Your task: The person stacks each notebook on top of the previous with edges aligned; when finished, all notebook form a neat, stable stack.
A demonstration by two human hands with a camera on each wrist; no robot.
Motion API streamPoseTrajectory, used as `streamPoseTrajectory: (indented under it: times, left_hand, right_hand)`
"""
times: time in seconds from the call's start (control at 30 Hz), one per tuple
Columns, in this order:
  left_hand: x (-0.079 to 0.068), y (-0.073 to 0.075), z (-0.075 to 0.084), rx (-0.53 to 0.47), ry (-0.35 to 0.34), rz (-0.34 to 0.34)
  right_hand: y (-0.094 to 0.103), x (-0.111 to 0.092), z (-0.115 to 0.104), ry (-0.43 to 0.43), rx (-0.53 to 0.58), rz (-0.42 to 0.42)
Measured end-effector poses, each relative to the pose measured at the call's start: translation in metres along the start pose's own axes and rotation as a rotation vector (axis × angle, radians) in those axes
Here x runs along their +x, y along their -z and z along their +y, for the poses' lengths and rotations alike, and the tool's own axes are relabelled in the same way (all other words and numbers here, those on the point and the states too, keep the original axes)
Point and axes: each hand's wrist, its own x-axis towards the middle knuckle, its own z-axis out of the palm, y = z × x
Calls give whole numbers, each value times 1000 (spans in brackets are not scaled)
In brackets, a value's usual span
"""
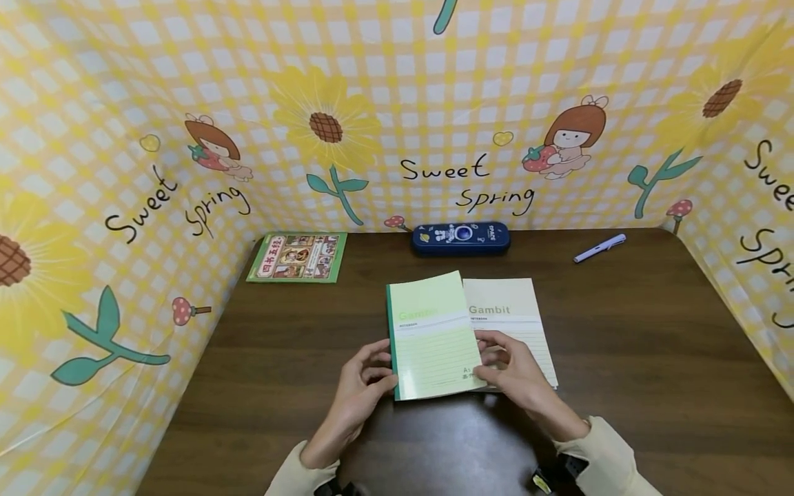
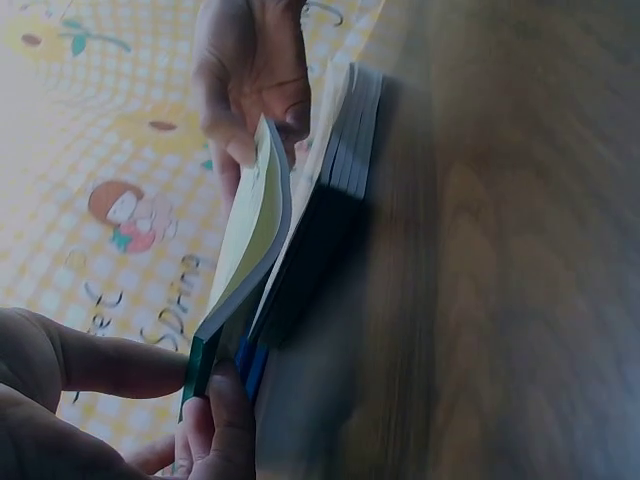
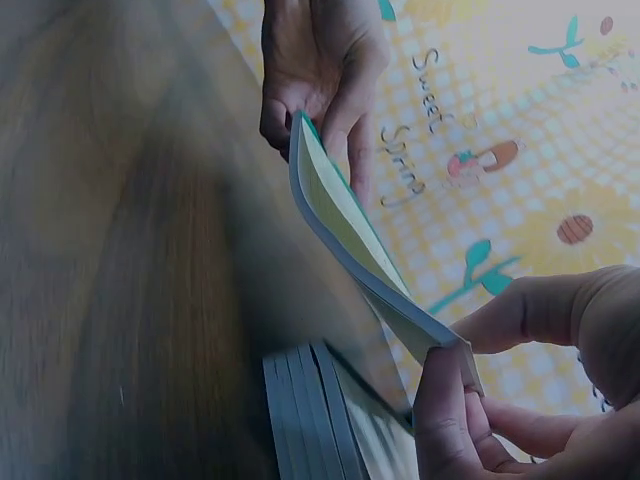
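Observation:
A green notebook [image 1: 434,351] with a dark green spine is held up by both hands, slightly bowed. My left hand [image 1: 366,379] pinches it at the spine edge, thumb on the cover and fingers beneath. At the opposite edge my right hand [image 1: 511,368] pinches the lower corner, thumb on top. In the right wrist view the notebook's page edges [image 3: 345,255] curve between the two hands, above the table. A stack of pale notebooks [image 1: 515,303] lies on the table just right of it, partly covered by the green one and the right hand.
A green-bordered picture book [image 1: 298,257] lies at the back left of the brown table [image 1: 279,386]. A dark blue pencil case [image 1: 460,238] sits at the back middle, and a lavender pen [image 1: 599,248] at the back right. Yellow checked cloth [image 1: 384,83] walls the table's back and sides.

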Motion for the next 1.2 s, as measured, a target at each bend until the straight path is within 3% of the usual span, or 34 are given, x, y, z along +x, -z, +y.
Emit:
streamPoseTrajectory:
  times: [0.17,0.4,0.77,1.2]
  left_hand:
    - [7,-18,3,15,-51,-55]
    - [18,-41,3,36,-70,-109]
    - [32,-73,5,96,-94,-149]
    - [40,-97,8,253,-107,-169]
  right_hand:
    - [18,-5,1,-20,-32,59]
    - [39,-10,7,-11,-79,122]
    - [62,-18,18,-28,-192,200]
    - [83,-26,24,-45,-258,244]
